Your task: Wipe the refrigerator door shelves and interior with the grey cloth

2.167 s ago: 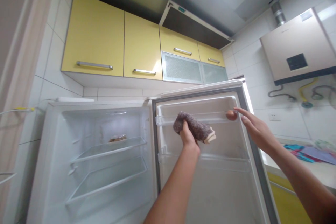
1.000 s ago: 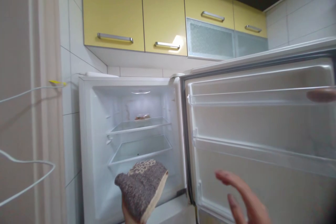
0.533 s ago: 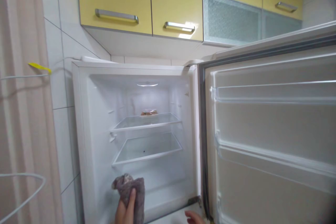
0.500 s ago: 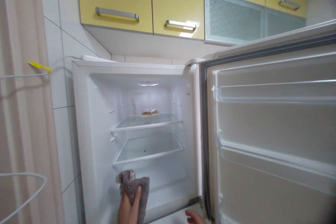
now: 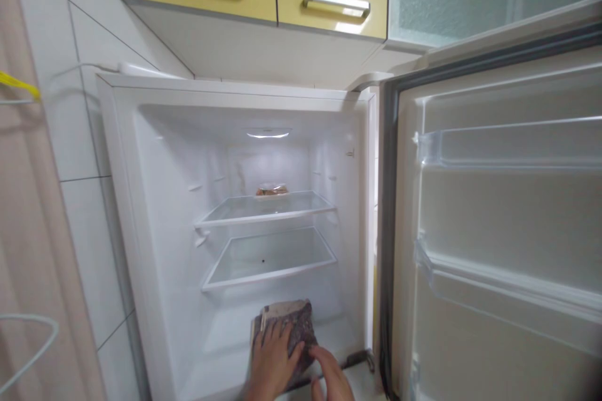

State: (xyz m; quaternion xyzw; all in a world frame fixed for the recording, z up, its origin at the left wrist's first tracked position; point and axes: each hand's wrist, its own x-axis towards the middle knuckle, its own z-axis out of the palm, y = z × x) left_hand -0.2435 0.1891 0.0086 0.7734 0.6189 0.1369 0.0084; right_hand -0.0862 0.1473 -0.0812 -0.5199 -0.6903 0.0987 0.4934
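A folded grey-brown cloth [image 5: 303, 319] lies at the lower front of the open fridge, near its bottom edge. My left hand [image 5: 275, 354] rests flat on the cloth with its fingers spread. Close to the cloth's right edge is my right hand [image 5: 329, 373], its fingers bent and apart; its fingertips touch or nearly touch the cloth. Two glass shelves, an upper one [image 5: 273, 207] and a lower one [image 5: 277, 257], sit above. On the upper shelf, toward the back, lies a small clear-wrapped package [image 5: 271, 190].
The fridge door [image 5: 508, 213] stands open on the right, with clear door racks [image 5: 517, 147]. Yellow cabinets [image 5: 202, 0] hang above. At the left are a tiled wall [image 5: 79, 219], a curtain [image 5: 23, 232] and a white cable [image 5: 51, 332].
The cloth, earlier bunched in my left hand, now lies folded further right under that hand. My right hand has come up beside it. The view has shifted closer to the fridge.
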